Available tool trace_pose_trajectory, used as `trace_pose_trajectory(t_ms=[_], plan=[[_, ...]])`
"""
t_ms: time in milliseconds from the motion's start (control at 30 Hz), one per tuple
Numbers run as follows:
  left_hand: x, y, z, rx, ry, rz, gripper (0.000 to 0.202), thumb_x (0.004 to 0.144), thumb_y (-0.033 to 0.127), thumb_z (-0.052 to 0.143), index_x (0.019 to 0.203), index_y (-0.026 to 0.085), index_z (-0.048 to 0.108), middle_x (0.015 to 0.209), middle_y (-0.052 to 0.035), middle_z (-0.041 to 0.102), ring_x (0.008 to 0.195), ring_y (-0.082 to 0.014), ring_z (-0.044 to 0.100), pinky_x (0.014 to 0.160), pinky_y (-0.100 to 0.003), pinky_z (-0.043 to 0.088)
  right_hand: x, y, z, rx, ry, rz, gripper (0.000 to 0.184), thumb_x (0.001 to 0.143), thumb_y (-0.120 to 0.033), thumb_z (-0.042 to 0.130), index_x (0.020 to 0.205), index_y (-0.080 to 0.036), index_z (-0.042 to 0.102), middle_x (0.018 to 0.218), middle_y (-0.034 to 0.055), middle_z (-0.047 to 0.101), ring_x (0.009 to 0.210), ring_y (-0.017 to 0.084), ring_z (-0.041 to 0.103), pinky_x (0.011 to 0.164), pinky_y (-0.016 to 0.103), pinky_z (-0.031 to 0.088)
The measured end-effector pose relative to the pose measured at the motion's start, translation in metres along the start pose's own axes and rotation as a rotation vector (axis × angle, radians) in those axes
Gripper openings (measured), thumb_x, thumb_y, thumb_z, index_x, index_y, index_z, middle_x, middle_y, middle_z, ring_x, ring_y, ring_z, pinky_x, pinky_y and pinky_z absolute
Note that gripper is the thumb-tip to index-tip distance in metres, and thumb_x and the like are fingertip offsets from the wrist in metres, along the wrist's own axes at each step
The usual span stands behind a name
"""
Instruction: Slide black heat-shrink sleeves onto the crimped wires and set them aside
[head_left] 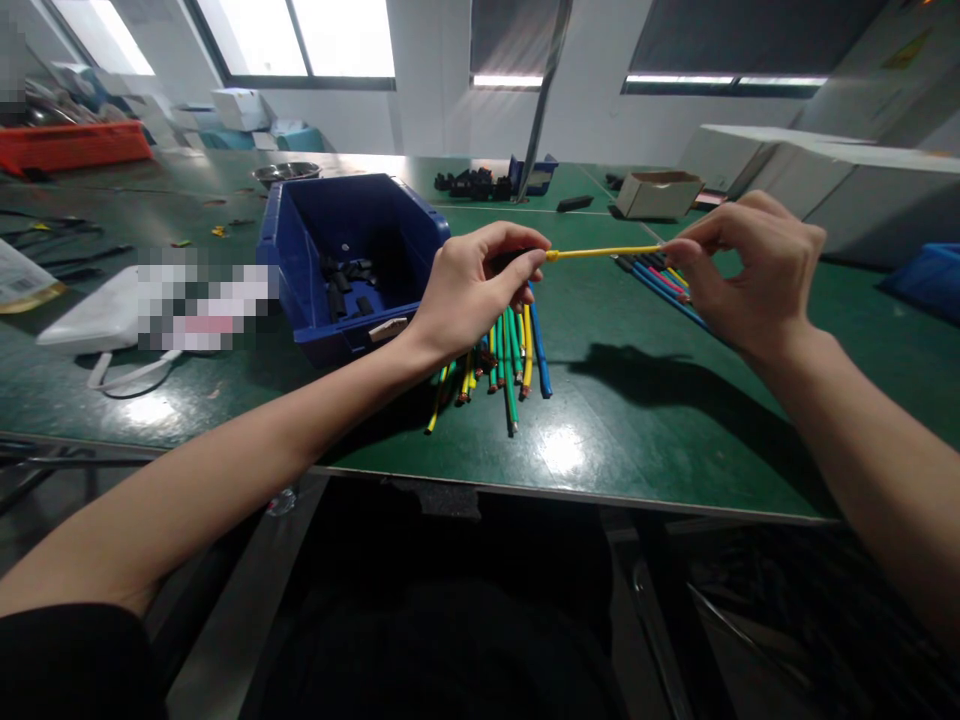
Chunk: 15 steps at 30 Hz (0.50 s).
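A thin yellow wire (607,251) stretches nearly level between my two hands, above the table. My left hand (476,280) is closed on a small dark piece at the wire's left end; the fingers hide much of it. At the other end, my right hand (761,265) pinches the wire between thumb and fingertips. Below my left hand lies a bunch of cut green, yellow and blue wires (512,370), some with bare copper ends. More coloured wires (664,285) lie beneath my right hand, partly hidden by it.
A blue bin (277,255) holding black pieces (349,280) stands left of my left hand. White devices with a cable (112,310) lie farther left. Toward the back are a metal bowl (287,172), black parts (472,183), a small carton (656,198) and a slanted pole (541,100).
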<state>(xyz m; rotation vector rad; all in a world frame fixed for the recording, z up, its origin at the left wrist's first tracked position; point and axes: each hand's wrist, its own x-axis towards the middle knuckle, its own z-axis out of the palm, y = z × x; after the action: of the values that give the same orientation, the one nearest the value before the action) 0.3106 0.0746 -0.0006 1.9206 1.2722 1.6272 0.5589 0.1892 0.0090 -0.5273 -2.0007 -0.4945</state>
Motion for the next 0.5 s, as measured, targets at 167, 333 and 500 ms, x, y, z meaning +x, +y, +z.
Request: trace_pose_trajectory(t_ms=[167, 333, 500], plan=[[0.0016, 0.0026, -0.0012, -0.031, -0.002, -0.037, 0.018, 0.092, 0.026, 0.06, 0.101, 0.013, 0.069, 0.083, -0.0048, 0.072, 0.063, -0.0083, 0.067, 0.059, -0.018, 0.057, 0.0011, -0.0029, -0.0003, -0.003, 0.028, -0.022, 0.035, 0.092, -0.047, 0.058, 0.067, -0.022, 0.052, 0.058, 0.0012, 0.055, 0.061, 0.016, 0.047, 0.063, 0.033, 0.039], [0.0001, 0.006, -0.0006, 0.023, 0.002, -0.037, 0.017, 0.092, 0.026, 0.06, 0.1, 0.013, 0.07, 0.08, -0.0042, 0.072, 0.061, -0.0082, 0.066, 0.057, -0.018, 0.055, 0.0028, -0.0023, -0.0016, -0.057, 0.024, 0.006, 0.045, 0.091, -0.06, 0.05, 0.066, -0.023, 0.049, 0.062, 0.0024, 0.057, 0.063, 0.017, 0.049, 0.066, 0.037, 0.042], [-0.0014, 0.0041, 0.0007, 0.053, 0.007, -0.006, 0.017, 0.092, 0.025, 0.059, 0.099, 0.014, 0.07, 0.08, -0.0035, 0.071, 0.062, -0.0088, 0.066, 0.059, -0.019, 0.055, 0.0016, 0.0021, -0.0012, -0.043, 0.051, -0.021, 0.04, 0.091, -0.057, 0.054, 0.07, -0.023, 0.051, 0.064, 0.0021, 0.058, 0.066, 0.018, 0.051, 0.072, 0.038, 0.044]])
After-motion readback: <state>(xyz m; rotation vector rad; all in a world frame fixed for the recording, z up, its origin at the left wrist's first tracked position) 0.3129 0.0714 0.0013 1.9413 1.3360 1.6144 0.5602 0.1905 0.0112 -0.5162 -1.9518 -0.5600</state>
